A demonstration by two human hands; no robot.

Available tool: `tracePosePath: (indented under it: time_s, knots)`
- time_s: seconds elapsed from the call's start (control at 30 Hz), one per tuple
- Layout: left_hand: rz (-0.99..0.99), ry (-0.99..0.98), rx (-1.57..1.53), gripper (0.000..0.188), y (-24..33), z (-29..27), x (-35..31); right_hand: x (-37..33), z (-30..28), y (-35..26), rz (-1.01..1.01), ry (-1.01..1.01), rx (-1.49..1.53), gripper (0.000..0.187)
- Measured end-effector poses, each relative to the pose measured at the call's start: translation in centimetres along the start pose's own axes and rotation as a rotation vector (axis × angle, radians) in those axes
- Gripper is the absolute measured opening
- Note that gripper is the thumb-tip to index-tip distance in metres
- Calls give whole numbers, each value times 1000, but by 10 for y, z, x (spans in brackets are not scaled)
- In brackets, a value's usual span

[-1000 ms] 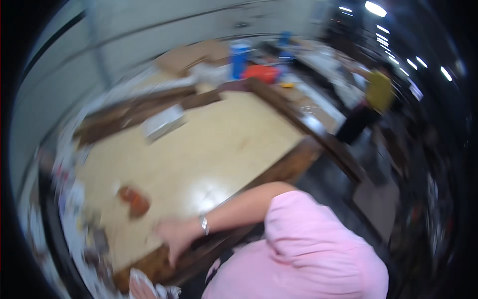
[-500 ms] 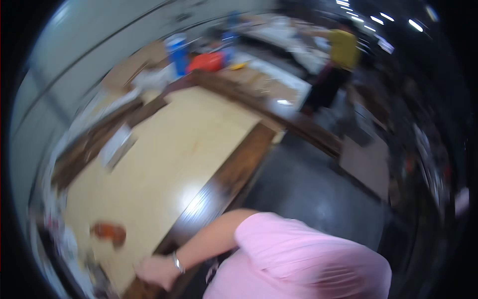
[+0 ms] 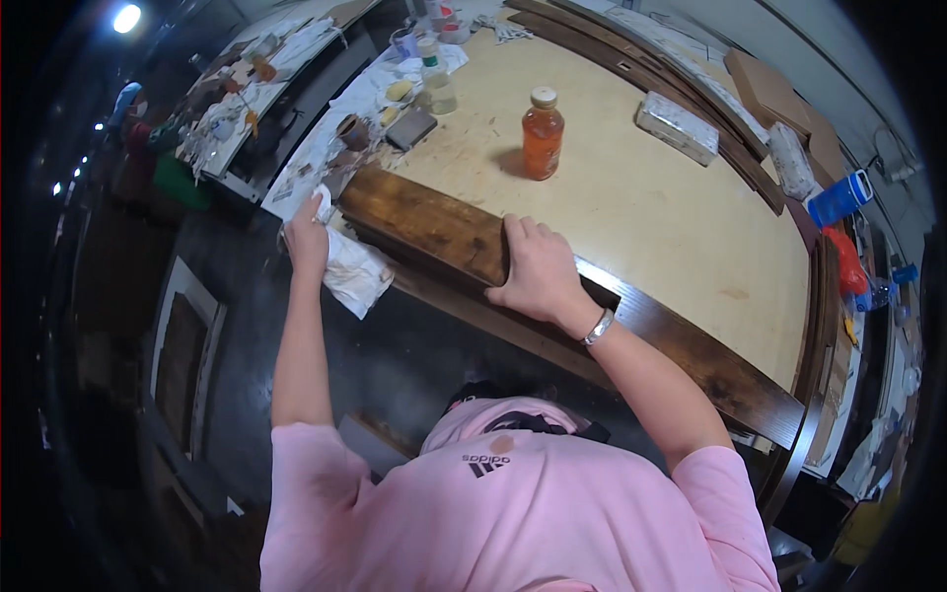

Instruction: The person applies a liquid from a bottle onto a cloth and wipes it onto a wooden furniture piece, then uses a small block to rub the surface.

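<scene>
A long dark brown wooden board [image 3: 424, 222] lies along the near edge of the pale worktable [image 3: 631, 232]. My right hand [image 3: 541, 266] is closed over the board near its middle, fingers on top and thumb at the near side. At the board's left end, my left hand [image 3: 308, 237] grips a crumpled white cloth [image 3: 357, 274] with brownish stains, which hangs below the hand. Beyond the board, a bottle of amber liquid [image 3: 543, 138] with a pale cap stands upright on the table.
A clear bottle [image 3: 438, 87], a dark grey block [image 3: 410, 129] and a brown cup [image 3: 352, 132] stand at the far left. A white-wrapped block [image 3: 679, 128] lies beside long dark strips [image 3: 631, 64]. A blue container [image 3: 838, 200] is at right. One person [image 3: 133, 128] is in the left background.
The head view has swung to the left and sharpened from a blur. My left hand and the white cloth have come into view. My right hand is still at the board.
</scene>
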State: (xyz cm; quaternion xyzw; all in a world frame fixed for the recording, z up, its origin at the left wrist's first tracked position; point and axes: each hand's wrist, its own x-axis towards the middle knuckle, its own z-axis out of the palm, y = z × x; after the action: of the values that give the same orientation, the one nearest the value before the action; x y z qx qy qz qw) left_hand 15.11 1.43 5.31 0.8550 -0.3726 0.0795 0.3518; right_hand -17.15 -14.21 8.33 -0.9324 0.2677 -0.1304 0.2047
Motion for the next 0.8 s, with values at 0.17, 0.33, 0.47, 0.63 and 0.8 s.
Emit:
tracePosePath:
  time_s: [0.17,0.33,0.47,0.63,0.8]
  knots:
    - [461,45,-71,32,11,29,-17,1,-1,6,46,-27,-12,88]
    - [139,45,67,29,-28,14,22,5,-2,3,36,-27,-24,90]
    - [517,133,35,32,-17,24,-1,4,-1,2,53,-15,-28,92]
    - [437,98,79,33,-19,15,20,8,-1,3,81,-6,-46,92]
    - [605,130,-49,37,-17,21,11,3,-1,2,59,-6,0,86]
